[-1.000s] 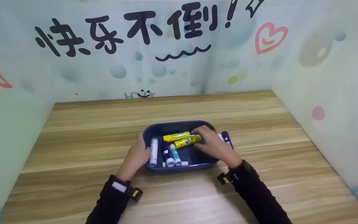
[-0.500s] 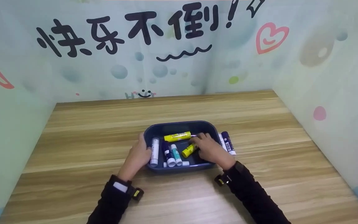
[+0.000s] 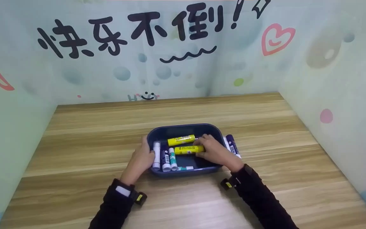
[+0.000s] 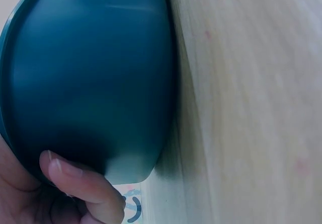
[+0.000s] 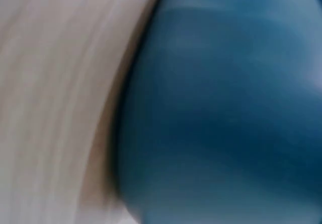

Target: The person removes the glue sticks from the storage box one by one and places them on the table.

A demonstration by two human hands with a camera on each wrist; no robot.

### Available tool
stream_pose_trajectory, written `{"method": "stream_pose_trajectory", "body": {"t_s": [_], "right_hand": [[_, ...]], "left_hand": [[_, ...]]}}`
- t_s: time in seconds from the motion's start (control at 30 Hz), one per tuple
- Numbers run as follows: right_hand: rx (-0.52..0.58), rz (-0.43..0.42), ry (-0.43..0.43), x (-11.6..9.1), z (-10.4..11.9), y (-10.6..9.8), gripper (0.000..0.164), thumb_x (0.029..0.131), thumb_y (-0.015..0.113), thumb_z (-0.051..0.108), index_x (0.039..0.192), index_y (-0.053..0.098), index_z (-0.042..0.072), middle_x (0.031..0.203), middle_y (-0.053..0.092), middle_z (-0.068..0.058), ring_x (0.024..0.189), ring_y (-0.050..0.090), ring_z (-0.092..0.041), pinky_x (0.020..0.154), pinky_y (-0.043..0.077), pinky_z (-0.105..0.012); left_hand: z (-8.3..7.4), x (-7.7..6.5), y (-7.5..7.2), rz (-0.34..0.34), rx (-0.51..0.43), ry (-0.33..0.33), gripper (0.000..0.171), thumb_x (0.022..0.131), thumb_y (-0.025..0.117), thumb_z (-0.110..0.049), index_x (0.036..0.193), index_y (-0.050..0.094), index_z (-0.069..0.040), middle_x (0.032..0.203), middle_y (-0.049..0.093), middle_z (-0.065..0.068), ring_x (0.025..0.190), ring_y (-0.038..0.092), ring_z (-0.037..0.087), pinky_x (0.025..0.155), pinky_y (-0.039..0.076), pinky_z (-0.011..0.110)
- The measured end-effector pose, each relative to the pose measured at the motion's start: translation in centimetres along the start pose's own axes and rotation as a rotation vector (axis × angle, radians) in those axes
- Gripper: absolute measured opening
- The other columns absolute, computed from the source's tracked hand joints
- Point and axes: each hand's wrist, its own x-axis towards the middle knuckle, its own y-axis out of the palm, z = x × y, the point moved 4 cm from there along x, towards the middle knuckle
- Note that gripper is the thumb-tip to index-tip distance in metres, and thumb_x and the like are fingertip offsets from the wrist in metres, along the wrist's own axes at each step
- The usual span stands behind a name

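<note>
In the head view, a dark blue plastic bin (image 3: 183, 128) stands on the table with several glue sticks inside. My left hand (image 3: 141, 158) grips its left rim, and the left wrist view shows bent fingers (image 4: 83, 186) against the outer wall. My right hand (image 3: 215, 152) reaches over the right side and holds the right end of a yellow glue stick (image 3: 186, 149). Behind that lies another yellow glue stick (image 3: 181, 140). A white glue stick (image 3: 156, 156), a navy one (image 3: 166, 160) and a teal one (image 3: 172, 159) lie side by side at the left.
A teal-and-white stick (image 3: 186, 168) lies along the bin's front wall, inside. Outside the right wall, a navy-and-white glue stick (image 3: 233, 145) lies on the wooden table (image 3: 106, 127) beside a white one. Printed cloth walls (image 3: 183, 76) enclose the table's back and sides.
My right hand has turned the yellow glue stick until it lies nearly level. The navy and teal sticks have shifted left against the white one. My left hand stays on the rim.
</note>
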Motion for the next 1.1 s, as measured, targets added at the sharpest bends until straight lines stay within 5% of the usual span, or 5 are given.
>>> {"method": "stream_pose_trajectory", "body": {"t_s": [0.23, 0.8, 1.1], "right_hand": [[0.238, -0.063, 0.015, -0.2, 0.1, -1.5, 0.031, 0.082, 0.07, 0.02, 0.107, 0.06, 0.004, 0.096, 0.055, -0.007, 0.079, 0.047, -0.014, 0.066, 0.04, -0.023], [0.822, -0.309, 0.217, -1.5, -2.3, -6.9, 0.032, 0.088, 0.063, 0.016, 0.11, 0.054, -0.005, 0.092, 0.065, -0.003, 0.081, 0.062, -0.011, 0.074, 0.053, -0.023], [0.761, -0.355, 0.356, -2.9, -5.4, -9.0, 0.034, 0.091, 0.058, 0.028, 0.108, 0.055, -0.002, 0.076, 0.062, 0.007, 0.061, 0.056, -0.005, 0.057, 0.05, -0.019]], "left_hand": [[-0.1, 0.1, 0.0, 0.0, -0.005, 0.002, 0.062, 0.089, 0.045, -0.009, 0.143, 0.018, 0.0, 0.123, 0.052, 0.033, 0.095, 0.058, 0.035, 0.081, 0.048, 0.05], [0.0, -0.1, -0.1, 0.026, -0.018, -0.042, 0.06, 0.091, 0.042, -0.009, 0.143, 0.014, -0.001, 0.126, 0.05, 0.032, 0.097, 0.058, 0.034, 0.083, 0.049, 0.046], [0.2, -0.1, 0.0, 0.019, 0.001, -0.032, 0.055, 0.092, 0.043, -0.012, 0.141, 0.019, -0.005, 0.118, 0.055, 0.03, 0.089, 0.059, 0.032, 0.074, 0.049, 0.044]]}}
